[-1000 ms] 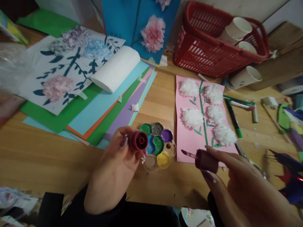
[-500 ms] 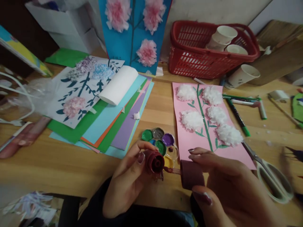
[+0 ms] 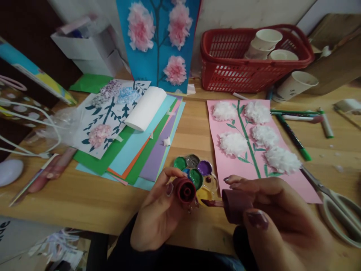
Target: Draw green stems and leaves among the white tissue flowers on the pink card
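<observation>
My left hand (image 3: 156, 212) is closed around a dark red lip gloss tube (image 3: 186, 191), its open mouth facing me. In my right hand (image 3: 287, 214), thumb and fingers pinch the maroon cap (image 3: 237, 206) with its applicator wand (image 3: 213, 203). The wand's dark red tip points left, outside the tube and a short way from its mouth. Just behind the tube lies a paint palette (image 3: 216, 183) with green, grey, purple, yellow and blue paint and a dark red dab, partly hidden by my left hand. Pink paper (image 3: 225, 169) with white puffy flowers lies beyond my right hand.
Coloured sheets (image 3: 152, 158) and a white paper roll (image 3: 146, 109) lie at left. A red basket (image 3: 254, 75) with paper cups stands behind. Scissors (image 3: 335, 207) and markers (image 3: 293, 137) lie at right. A blue flower picture (image 3: 146, 64) leans on the wall.
The wand and cap have moved slightly right, widening the gap from the tube's mouth. The view has shifted, so most table items appear further right.
</observation>
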### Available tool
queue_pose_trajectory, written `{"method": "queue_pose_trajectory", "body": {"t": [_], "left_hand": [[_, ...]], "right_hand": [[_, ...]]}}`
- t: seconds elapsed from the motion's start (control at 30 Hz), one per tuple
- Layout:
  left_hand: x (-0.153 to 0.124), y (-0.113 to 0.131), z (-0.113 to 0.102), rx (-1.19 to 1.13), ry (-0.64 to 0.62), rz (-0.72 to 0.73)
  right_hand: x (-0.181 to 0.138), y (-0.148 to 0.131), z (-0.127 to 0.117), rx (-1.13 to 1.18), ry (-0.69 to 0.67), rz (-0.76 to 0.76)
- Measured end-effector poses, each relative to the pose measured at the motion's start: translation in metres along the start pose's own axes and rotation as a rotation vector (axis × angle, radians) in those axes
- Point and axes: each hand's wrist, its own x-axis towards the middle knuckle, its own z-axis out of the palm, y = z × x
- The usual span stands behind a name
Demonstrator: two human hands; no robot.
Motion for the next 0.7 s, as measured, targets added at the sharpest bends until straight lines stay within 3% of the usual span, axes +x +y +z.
{"method": "queue_pose_trajectory", "body": {"t": [0.33, 0.43, 0.7], "left_hand": [[-0.009, 0.002, 0.005, 0.344, 0.085, 0.053], [-0.009, 0.000, 0.008, 0.375, 0.155, 0.070], [-0.008, -0.003, 0.005, 0.373, 0.151, 0.090]], "right_hand": [[0.004, 0.000, 0.005, -0.002, -0.059, 0.109], [0.007, 0.000, 0.005, 0.029, -0.118, 0.160], [0.014, 0.003, 0.007, 0.203, -0.215, 0.317]]}}
